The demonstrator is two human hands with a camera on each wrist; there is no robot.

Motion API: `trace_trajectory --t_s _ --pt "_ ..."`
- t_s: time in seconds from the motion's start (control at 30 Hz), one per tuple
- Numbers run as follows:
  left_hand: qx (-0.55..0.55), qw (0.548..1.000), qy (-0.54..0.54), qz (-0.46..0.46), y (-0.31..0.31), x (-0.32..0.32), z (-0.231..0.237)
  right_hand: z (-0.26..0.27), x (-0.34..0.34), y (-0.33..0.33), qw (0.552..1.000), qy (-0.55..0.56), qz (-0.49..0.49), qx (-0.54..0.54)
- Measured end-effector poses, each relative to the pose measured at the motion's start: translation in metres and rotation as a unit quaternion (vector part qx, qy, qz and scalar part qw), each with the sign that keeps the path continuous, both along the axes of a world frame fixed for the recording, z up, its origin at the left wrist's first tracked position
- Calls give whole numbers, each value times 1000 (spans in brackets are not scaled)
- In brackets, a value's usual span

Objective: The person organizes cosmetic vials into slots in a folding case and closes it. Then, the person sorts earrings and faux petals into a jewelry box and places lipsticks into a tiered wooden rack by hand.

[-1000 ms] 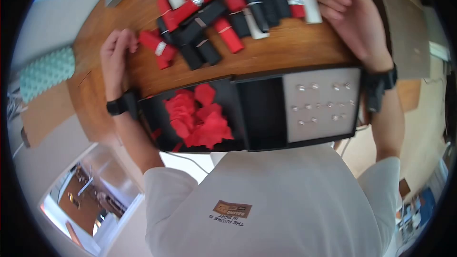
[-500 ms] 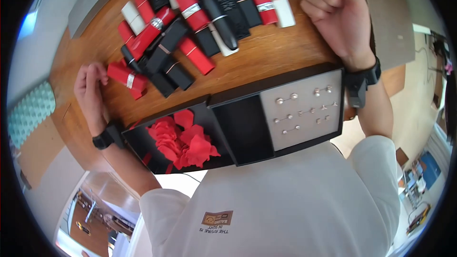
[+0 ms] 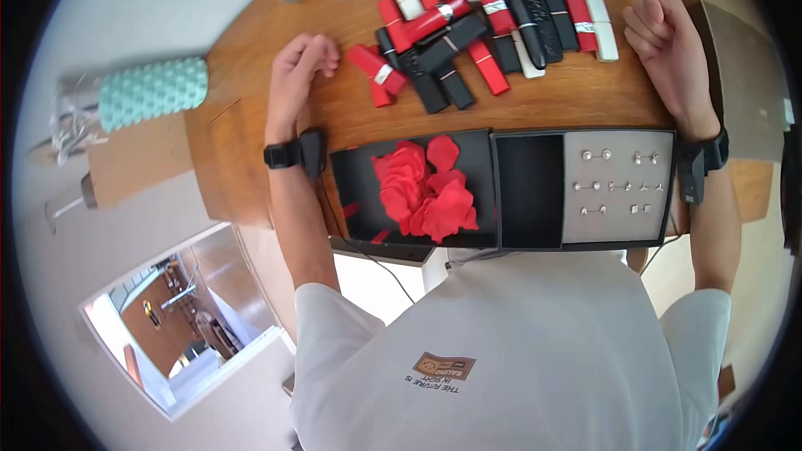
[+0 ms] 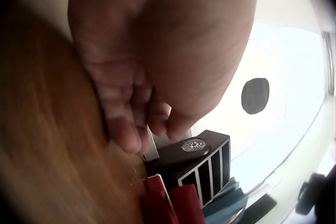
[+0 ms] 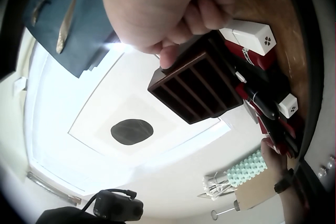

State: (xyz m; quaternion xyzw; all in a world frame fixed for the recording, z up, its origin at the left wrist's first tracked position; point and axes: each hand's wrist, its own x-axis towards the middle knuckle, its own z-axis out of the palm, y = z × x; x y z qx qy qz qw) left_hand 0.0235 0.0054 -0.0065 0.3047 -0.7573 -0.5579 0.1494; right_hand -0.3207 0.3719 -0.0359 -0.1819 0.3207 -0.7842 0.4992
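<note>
On the wooden table, my left hand (image 3: 299, 73) rests with loosely curled fingers, holding nothing. Just beside its fingertips lies a red lipstick (image 3: 378, 71), at the edge of a pile of red, black and white lipsticks. At the pile's other end is a white lipstick (image 3: 601, 25); my right hand (image 3: 668, 54) lies close to it, fingers loosely bent and nothing in them. Between my forearms, near my body, stands an opened black box (image 3: 530, 192). Red petals (image 3: 426, 192) fill its left part, and a grey pad (image 3: 618, 221) on the right bears several pairs of earrings.
Beyond the pile stands a dark brown divided organizer (image 5: 197, 90), also in the left wrist view. A blue-green paper bag (image 5: 79, 19) appears in the right wrist view. Cardboard (image 3: 743, 75) lies along the table's right side, and a mint bumpy roll (image 3: 154, 93) at its left.
The head view has swung, shifting the whole scene within the frame. Both hands remain on either side of the lipsticks; the left fingertips now show a small gap from the red one.
</note>
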Motion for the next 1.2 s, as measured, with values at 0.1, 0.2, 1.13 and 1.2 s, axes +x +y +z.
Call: trace_trajectory --t_s 0.1,0.2,1.13,1.2 --pt "-31 999 -26 -28 12 11 26 3 7 -4 1000 -1 -14 21" --pt "-178 978 -108 -32 55 27 74 2 6 -4 999 1 -28 35" --pt "-147 950 -274 -32 211 53 75 -4 0 -2 999 16 -22 38" --pt "-98 952 -288 -33 210 54 72 -2 0 -3 999 20 -24 39"
